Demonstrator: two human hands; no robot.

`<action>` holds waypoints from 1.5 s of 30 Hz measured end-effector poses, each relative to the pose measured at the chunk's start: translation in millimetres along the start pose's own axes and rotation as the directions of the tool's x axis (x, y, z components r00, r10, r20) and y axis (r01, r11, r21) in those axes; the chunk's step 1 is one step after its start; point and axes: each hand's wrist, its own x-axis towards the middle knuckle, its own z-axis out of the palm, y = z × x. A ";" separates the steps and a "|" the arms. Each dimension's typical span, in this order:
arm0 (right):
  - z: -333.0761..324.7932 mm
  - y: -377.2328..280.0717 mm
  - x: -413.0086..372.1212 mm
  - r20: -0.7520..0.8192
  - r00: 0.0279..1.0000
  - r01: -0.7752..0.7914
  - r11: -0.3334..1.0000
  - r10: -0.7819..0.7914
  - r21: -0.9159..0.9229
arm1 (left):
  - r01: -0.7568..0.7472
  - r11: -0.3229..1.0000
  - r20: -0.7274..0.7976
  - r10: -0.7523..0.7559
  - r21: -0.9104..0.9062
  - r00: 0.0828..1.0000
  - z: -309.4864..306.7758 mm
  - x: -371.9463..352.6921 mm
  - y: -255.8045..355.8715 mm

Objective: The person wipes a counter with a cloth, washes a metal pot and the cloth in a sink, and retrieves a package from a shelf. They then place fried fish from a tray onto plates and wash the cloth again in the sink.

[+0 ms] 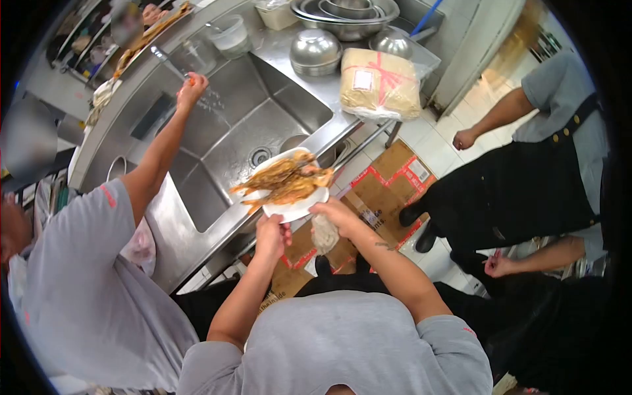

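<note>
A white plate [311, 203] bears fried fish [289, 178], golden brown and lying side by side. My left hand [271, 236] grips the plate's near rim at the lower left. At the lower right of the same rim, my right hand [336, 216] is closed on the plate, and a pale crumpled cloth [324, 235] hangs from that hand. The plate is held over the front edge of a steel sink [227, 128] and hides part of it.
A co-worker's hand [191, 91] holds a tap [164, 60] with running water at the left. Another person [520, 191] stands at the right. Steel bowls [316, 51] and a wrapped package [378, 85] rest on the counter. Flattened cardboard [388, 174] covers floor tiles.
</note>
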 end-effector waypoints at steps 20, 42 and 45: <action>-157.0 -70.8 -116.6 -0.757 0.648 0.452 0.841 -0.081 0.297 | -0.902 -0.016 0.719 0.610 0.432 0.333 177.3 98.6 64.8; -317.9 -139.6 -108.0 -0.897 0.436 0.758 0.565 -0.067 0.326 | -0.976 0.182 0.943 0.287 0.119 0.168 373.6 120.9 97.8; -336.0 -141.5 -122.8 -0.926 0.372 0.786 0.555 -0.071 0.273 | -0.902 0.398 0.931 0.241 0.164 0.276 404.8 101.0 106.9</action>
